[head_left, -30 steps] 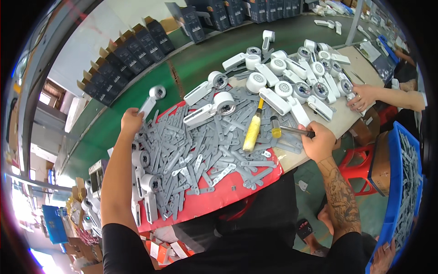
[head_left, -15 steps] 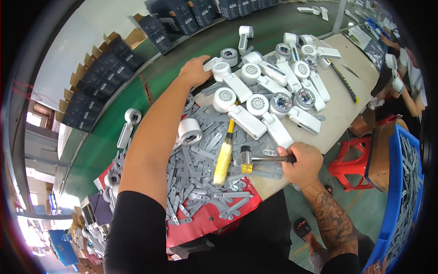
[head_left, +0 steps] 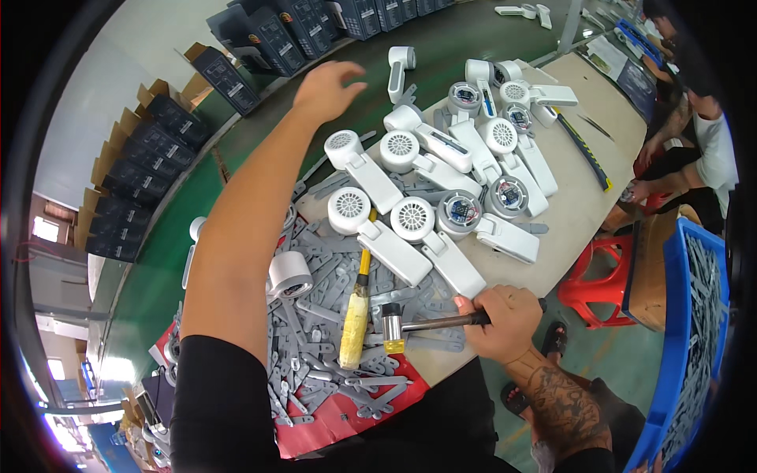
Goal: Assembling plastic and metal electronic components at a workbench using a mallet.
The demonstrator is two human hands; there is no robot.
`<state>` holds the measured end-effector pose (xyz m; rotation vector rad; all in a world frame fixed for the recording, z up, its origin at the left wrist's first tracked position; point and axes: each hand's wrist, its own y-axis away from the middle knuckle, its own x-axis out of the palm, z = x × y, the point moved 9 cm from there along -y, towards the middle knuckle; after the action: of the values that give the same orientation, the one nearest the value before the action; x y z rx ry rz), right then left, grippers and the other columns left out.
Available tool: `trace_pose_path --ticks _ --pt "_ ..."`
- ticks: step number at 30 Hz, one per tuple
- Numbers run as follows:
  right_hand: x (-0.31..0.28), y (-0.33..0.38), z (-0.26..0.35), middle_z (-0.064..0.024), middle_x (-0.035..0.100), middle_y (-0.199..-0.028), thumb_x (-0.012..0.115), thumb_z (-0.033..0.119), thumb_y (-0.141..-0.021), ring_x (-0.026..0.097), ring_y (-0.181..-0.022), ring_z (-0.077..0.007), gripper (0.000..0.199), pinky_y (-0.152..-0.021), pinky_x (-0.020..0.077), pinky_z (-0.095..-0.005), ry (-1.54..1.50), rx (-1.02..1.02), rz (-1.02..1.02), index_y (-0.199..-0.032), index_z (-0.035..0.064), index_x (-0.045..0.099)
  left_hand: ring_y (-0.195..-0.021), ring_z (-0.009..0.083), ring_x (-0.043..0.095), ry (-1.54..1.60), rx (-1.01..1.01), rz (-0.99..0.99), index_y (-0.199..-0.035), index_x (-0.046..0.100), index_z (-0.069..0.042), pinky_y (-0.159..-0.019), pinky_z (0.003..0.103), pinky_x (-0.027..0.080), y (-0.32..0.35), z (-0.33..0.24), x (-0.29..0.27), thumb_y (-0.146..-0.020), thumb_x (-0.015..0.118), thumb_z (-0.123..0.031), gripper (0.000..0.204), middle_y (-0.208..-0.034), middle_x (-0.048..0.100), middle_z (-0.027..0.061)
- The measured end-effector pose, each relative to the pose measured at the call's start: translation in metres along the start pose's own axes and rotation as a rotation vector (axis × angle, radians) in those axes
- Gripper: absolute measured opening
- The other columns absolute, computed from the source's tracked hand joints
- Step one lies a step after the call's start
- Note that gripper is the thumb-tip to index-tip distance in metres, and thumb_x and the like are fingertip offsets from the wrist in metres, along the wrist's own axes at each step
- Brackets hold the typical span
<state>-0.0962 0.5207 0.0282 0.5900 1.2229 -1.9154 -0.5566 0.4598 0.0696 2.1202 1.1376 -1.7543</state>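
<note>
My left hand (head_left: 327,91) is raised past the table's far left edge, fingers apart and slightly curled, with nothing visible in them. My right hand (head_left: 505,323) is closed round the handle of a small mallet (head_left: 393,327) with one black face and one yellow face. Left of its head lies a yellow-handled tool (head_left: 355,327) on a pile of flat grey plastic strips (head_left: 311,335). Several white handheld units with round grilled heads, like hair dryers (head_left: 414,219), crowd the table beyond. Some show an open end with wiring (head_left: 460,211) inside.
Dark cartons (head_left: 146,173) line the far side of a green belt (head_left: 169,236). A black-and-yellow cutter knife (head_left: 587,150) lies at the table's right. A red stool (head_left: 595,288) and a blue bin of grey strips (head_left: 694,339) stand at right. Co-workers (head_left: 694,158) sit beyond.
My left hand has left the white units and risen up and left. The open-ended unit by its fingers no longer shows there. The view has shifted; my right hand still grips the mallet.
</note>
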Motion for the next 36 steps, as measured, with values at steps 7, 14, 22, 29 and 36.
trace_pose_path --ticks 7,14,22,29,36 --pt "-0.004 -0.001 -0.001 -0.0059 0.051 -0.06 0.087 0.021 -0.081 0.051 -0.05 -0.0299 0.034 -0.05 0.0371 -0.0417 -0.061 -0.015 -0.022 -0.069 0.0108 0.057 -0.113 0.0274 0.075 -0.39 0.029 0.442 -0.139 0.075 -0.027 -0.097 0.043 0.061 -0.045 -0.091 0.081 -0.086 0.087 -0.054 0.06 -0.124 0.078 0.0085" --pt "-0.005 -0.002 -0.001 -0.005 0.049 -0.06 0.087 0.02 -0.079 0.051 -0.052 -0.0285 0.032 -0.052 0.0357 -0.0416 -0.031 -0.007 -0.027 -0.069 0.0117 0.058 -0.079 0.0279 0.079 -0.201 -0.122 0.679 -0.147 0.063 -0.013 -0.064 0.036 0.066 -0.042 -0.071 0.112 -0.098 0.078 -0.036 0.056 -0.116 0.076 0.02" --pt "-0.005 -0.001 -0.002 -0.0041 0.05 -0.062 0.086 0.023 -0.081 0.053 -0.054 -0.0277 0.032 -0.052 0.0376 -0.0416 -0.013 -0.015 -0.048 -0.069 0.0123 0.058 -0.107 0.0403 0.077 -0.409 0.007 0.597 -0.118 0.078 0.0 -0.086 0.05 0.063 -0.029 -0.049 0.107 -0.086 0.069 -0.006 0.033 -0.124 0.076 0.0244" --pt "-0.006 0.0 0.0 -0.0047 0.05 -0.062 0.086 0.023 -0.081 0.053 -0.054 -0.029 0.033 -0.053 0.0384 -0.0421 -0.018 -0.009 -0.056 -0.069 0.0119 0.057 -0.091 0.0336 0.078 -0.47 0.017 0.742 -0.138 0.067 -0.016 -0.073 0.044 0.061 0.0 -0.001 0.065 -0.104 0.064 -0.037 0.04 -0.125 0.075 0.0121" --pt "-0.008 -0.001 0.002 -0.0057 0.052 -0.062 0.085 0.022 -0.082 0.054 -0.054 -0.0306 0.033 -0.053 0.0395 -0.0426 -0.009 -0.014 -0.058 -0.07 0.0118 0.057 -0.09 0.028 0.077 -0.335 -0.245 0.899 -0.133 0.069 -0.004 -0.076 0.043 0.062 0.033 -0.015 0.056 -0.095 0.07 -0.071 0.077 -0.12 0.076 0.0123"
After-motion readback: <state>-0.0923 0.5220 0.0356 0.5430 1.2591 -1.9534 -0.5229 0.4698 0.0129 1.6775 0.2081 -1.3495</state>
